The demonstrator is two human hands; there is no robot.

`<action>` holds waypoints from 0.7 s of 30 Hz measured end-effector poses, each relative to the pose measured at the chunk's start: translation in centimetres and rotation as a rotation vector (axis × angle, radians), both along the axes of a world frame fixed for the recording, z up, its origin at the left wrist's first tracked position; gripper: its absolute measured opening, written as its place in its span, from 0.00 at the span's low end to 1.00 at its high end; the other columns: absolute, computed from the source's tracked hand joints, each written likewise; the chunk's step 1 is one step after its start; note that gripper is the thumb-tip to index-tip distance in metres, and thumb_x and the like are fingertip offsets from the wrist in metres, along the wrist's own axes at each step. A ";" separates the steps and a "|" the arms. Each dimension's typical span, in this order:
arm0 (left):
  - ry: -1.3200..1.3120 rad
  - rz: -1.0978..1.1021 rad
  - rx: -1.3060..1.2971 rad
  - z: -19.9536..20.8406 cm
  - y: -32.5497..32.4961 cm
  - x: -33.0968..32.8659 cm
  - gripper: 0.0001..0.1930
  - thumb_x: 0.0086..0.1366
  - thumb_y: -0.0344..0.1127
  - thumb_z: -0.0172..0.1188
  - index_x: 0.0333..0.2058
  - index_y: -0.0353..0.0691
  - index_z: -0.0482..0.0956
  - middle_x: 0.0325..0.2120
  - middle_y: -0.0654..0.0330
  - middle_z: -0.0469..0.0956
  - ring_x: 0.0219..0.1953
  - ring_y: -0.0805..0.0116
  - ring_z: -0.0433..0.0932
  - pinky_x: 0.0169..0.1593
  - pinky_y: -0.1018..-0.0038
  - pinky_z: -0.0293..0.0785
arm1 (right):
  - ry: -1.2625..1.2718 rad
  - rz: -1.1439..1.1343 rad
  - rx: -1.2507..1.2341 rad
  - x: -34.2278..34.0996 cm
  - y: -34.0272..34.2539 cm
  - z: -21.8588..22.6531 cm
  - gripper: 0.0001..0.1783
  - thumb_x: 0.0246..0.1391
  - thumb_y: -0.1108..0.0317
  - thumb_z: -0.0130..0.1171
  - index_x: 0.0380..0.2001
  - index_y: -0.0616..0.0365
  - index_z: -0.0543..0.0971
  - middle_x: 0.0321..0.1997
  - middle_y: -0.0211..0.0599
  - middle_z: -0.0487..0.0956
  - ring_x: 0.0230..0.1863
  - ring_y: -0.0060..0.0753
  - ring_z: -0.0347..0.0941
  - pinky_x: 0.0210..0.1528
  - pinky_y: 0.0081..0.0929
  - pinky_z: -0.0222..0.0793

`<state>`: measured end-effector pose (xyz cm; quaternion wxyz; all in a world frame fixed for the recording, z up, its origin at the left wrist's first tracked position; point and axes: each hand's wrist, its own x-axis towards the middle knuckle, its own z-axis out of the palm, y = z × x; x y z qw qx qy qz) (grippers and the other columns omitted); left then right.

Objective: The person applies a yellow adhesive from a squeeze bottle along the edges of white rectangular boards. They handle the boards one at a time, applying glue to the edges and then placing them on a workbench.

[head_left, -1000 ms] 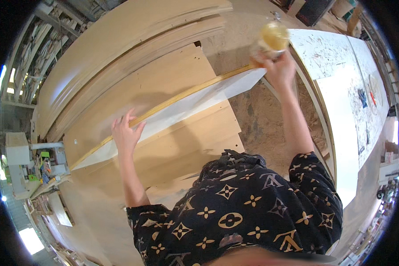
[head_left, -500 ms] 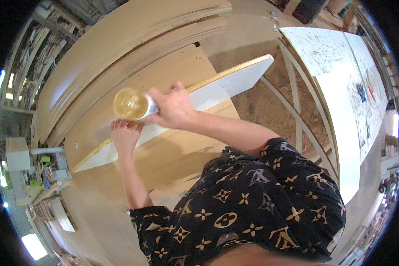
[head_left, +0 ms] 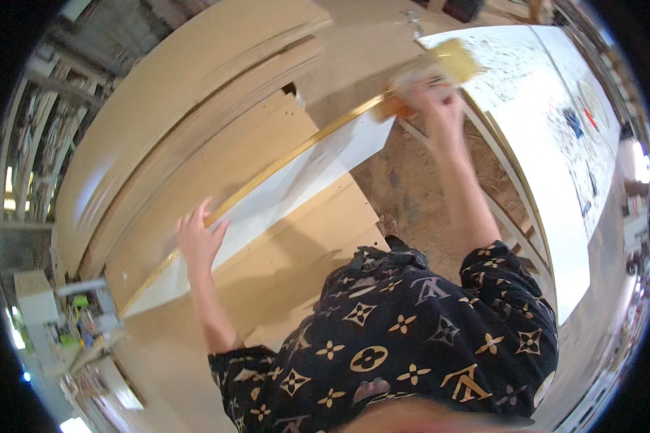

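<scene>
A long white board (head_left: pixel 303 177) stands on edge across a tan sheet, running from lower left to upper right. Its upward edge (head_left: pixel 271 169) is yellowish and glossy. My left hand (head_left: pixel 201 237) straddles that edge near the left end, thumb over the white face and fingers on the far side. At the far right end my right hand (head_left: pixel 440 105) is closed around a bottle of yellowish liquid (head_left: pixel 456 60), tilted with its base up and away to the right. Motion blurs the bottle, and its tip close to the board's end cannot be made out.
Large tan sheets (head_left: pixel 173 94) are stacked beyond the board. On the right stands a white-topped table (head_left: pixel 549 159) with dark marks and small blue and red items (head_left: pixel 591 117). Shelves and clutter (head_left: pixel 79 321) line the left. Bare ground (head_left: pixel 412 177) shows between sheet and table.
My right hand has swept the bottle from beside my left hand to the board's far right end. My left hand stays near the left part of the edge, its fingers now more spread.
</scene>
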<state>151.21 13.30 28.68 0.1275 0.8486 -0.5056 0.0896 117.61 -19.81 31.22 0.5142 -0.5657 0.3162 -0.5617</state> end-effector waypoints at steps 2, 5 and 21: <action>-0.020 0.003 0.021 0.1 -1.0 -0.1 0.31 0.46 0.42 0.71 0.52 0.51 0.74 0.35 0.58 0.80 0.42 0.59 0.76 0.51 0.63 0.66 | -0.104 -0.119 0.098 -2.1 -2.9 0.1 0.31 0.47 0.50 0.68 0.47 0.61 0.73 0.43 0.37 0.77 0.45 0.27 0.71 0.48 0.32 0.65; -0.002 0.028 0.003 1.1 -1.5 -0.1 0.31 0.46 0.41 0.71 0.51 0.52 0.74 0.35 0.60 0.81 0.43 0.60 0.76 0.51 0.64 0.66 | -0.303 0.092 0.202 -4.5 -6.8 -0.8 0.22 0.58 0.54 0.59 0.51 0.54 0.72 0.47 0.32 0.77 0.47 0.26 0.73 0.49 0.30 0.65; 0.089 -0.021 -0.018 3.4 -5.8 -3.1 0.29 0.47 0.40 0.71 0.50 0.52 0.74 0.34 0.65 0.81 0.43 0.63 0.76 0.54 0.63 0.65 | -0.108 -0.104 0.202 0.3 -6.9 -2.2 0.30 0.52 0.55 0.65 0.52 0.62 0.68 0.47 0.36 0.75 0.48 0.27 0.70 0.49 0.31 0.65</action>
